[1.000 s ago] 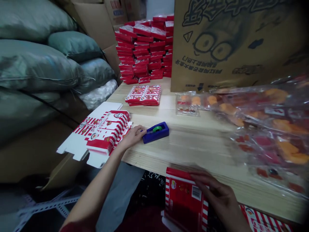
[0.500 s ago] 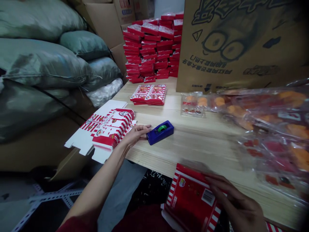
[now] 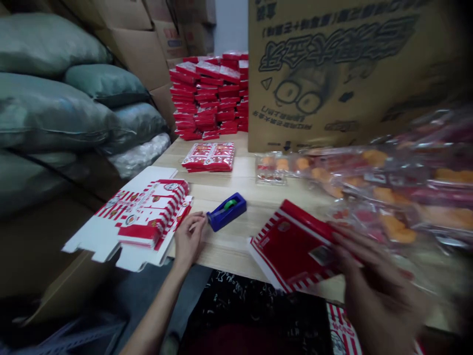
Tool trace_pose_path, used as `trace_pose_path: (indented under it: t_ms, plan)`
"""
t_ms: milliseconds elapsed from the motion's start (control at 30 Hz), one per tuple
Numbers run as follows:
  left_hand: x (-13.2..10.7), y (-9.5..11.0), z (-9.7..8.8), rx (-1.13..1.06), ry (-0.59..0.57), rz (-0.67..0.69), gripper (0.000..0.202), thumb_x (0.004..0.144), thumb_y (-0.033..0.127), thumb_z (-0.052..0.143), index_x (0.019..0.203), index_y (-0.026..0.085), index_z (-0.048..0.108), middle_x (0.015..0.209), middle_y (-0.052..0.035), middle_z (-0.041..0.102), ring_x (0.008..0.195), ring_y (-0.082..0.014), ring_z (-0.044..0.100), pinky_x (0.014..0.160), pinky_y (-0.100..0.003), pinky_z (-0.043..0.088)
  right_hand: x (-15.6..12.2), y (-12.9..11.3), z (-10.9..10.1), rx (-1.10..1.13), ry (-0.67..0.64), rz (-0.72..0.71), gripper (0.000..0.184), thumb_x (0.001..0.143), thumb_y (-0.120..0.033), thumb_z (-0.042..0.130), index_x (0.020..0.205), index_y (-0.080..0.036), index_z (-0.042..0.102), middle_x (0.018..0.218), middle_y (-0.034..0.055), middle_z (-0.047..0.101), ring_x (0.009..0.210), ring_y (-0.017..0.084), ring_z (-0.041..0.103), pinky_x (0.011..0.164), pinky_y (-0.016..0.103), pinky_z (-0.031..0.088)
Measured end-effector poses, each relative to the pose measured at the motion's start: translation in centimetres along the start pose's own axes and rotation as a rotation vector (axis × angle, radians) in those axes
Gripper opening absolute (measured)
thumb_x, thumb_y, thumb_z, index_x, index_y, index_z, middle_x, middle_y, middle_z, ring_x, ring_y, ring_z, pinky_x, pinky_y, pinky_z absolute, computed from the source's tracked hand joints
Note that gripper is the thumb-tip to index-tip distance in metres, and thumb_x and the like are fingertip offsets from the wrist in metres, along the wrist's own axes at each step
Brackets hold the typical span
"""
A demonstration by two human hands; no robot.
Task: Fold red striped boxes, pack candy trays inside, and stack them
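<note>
My left hand (image 3: pixel 189 238) rests on the wooden table (image 3: pixel 258 187), its fingertips touching the near end of a blue tape dispenser (image 3: pixel 226 211) with a green roll. Just left of it lies a stack of flat red-and-white striped cartons (image 3: pixel 151 212). My right hand (image 3: pixel 377 291), blurred by motion, grips the right side of a folded red-and-white carton (image 3: pixel 291 244) held above the table's front edge.
A tall stack of red packets (image 3: pixel 210 93) stands at the back, a smaller pile (image 3: pixel 209 157) in front of it. A big brown printed cardboard box (image 3: pixel 332 74) rises behind. Clear bags of orange and red snacks (image 3: pixel 388 182) cover the right. Grey sacks (image 3: pixel 74 108) are piled left.
My right hand has lifted the red carton from below the table's edge up over the table. My left hand has stayed at the tape dispenser. The view has shifted.
</note>
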State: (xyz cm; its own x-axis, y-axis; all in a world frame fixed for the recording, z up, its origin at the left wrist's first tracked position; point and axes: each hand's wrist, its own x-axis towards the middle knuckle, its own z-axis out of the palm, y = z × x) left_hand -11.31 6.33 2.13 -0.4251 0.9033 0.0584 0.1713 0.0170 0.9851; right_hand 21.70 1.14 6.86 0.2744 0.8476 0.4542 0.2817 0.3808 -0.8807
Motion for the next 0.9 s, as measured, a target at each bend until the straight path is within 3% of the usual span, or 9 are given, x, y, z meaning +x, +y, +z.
trace_pose_path:
  t_ms: [100,200,267,400,567,667,767,833,900]
  plan:
    - [-3.8,5.6,2.6,-0.03,-0.015,0.063,0.018,0.088,0.038,0.073,0.093,0.021,0.075,0.08,-0.0013,0.072,0.077,-0.0182,0.067,0.079,-0.033,0.055,0.7,-0.9,1.7,-0.075,-0.07,-0.174,0.028,0.095,-0.015,0.065,0.112,-0.034,0.076,0.126,0.0044,0.073,0.113,0.027,0.07,0.096,0.045,0.057]
    - [-7.7,10.5,6.0,-0.207,-0.2,0.01,0.013,0.088,0.036,0.075,0.091,0.024,0.078,0.072,-0.0002,0.072,0.068,-0.0178,0.067,0.07,-0.032,0.057,0.4,-0.9,2.4,-0.112,-0.153,-0.26,0.035,0.095,-0.009,0.062,0.117,-0.034,0.073,0.13,0.0055,0.071,0.115,0.026,0.069,0.091,0.041,0.06]
    - [-9.3,12.0,8.1,-0.339,-0.29,-0.045,0.029,0.087,0.034,0.076,0.115,0.027,0.074,0.072,0.0008,0.072,0.066,-0.0176,0.068,0.068,-0.033,0.059,-0.1,-0.9,2.6,-0.119,-0.168,-0.302,0.038,0.094,-0.006,0.061,0.118,-0.034,0.072,0.13,0.0053,0.071,0.115,0.025,0.07,0.092,0.04,0.061]
    - [-9.9,11.7,10.1,-0.478,-0.337,-0.151,0.086,0.085,0.033,0.08,0.158,0.031,0.034,0.071,0.0046,0.072,0.063,-0.0158,0.07,0.067,-0.029,0.06,-0.6,-1.2,2.6,-0.131,-0.192,-0.347,0.043,0.095,-0.004,0.059,0.123,-0.035,0.071,0.13,0.0051,0.071,0.117,0.023,0.07,0.094,0.039,0.063]
    - [-9.5,9.7,10.8,-0.515,-0.342,-0.271,0.089,0.082,0.037,0.083,0.154,0.025,0.031,0.07,0.0036,0.073,0.067,-0.0178,0.074,0.076,-0.033,0.061,-1.1,-1.2,2.5,-0.107,-0.155,-0.349,0.044,0.094,-0.003,0.06,0.121,-0.035,0.072,0.129,0.0041,0.072,0.115,0.021,0.071,0.094,0.037,0.064]
    - [-9.2,8.4,11.1,-0.433,-0.405,-0.282,0.082,0.081,0.043,0.083,0.146,0.025,0.037,0.074,0.0014,0.074,0.063,-0.0185,0.072,0.068,-0.032,0.059,-1.0,-1.3,2.3,-0.087,-0.156,-0.326,0.045,0.094,-0.002,0.06,0.122,-0.035,0.071,0.13,0.0032,0.072,0.116,0.02,0.071,0.095,0.036,0.063]
    - [-8.8,7.4,10.6,-0.179,-0.232,0.003,0.068,0.08,0.044,0.084,0.135,0.029,0.048,0.082,0.0016,0.067,0.07,-0.0177,0.066,0.069,-0.033,0.056,-0.6,-1.8,1.8,-0.056,-0.191,-0.287,0.042,0.094,-0.003,0.061,0.118,-0.035,0.073,0.128,0.0035,0.073,0.113,0.021,0.072,0.091,0.036,0.064]
    - [-8.4,7.6,9.8,0.032,-0.051,0.364,0.066,0.077,0.039,0.088,0.134,0.034,0.054,0.1,-0.0014,0.064,0.09,-0.0209,0.064,0.084,-0.037,0.055,-0.3,-2.2,1.2,-0.02,-0.236,-0.228,0.037,0.094,-0.006,0.062,0.115,-0.034,0.075,0.127,0.0041,0.073,0.112,0.022,0.072,0.089,0.036,0.064]
    - [-7.7,8.5,9.0,0.211,-0.042,0.745,0.057,0.078,0.03,0.088,0.128,0.041,0.063,0.117,-0.0026,0.063,0.112,-0.0248,0.06,0.1,-0.043,0.051,0.1,-2.5,0.6,0.019,-0.282,-0.143,0.032,0.095,-0.009,0.063,0.112,-0.033,0.077,0.126,0.0046,0.073,0.112,0.023,0.072,0.09,0.037,0.063]
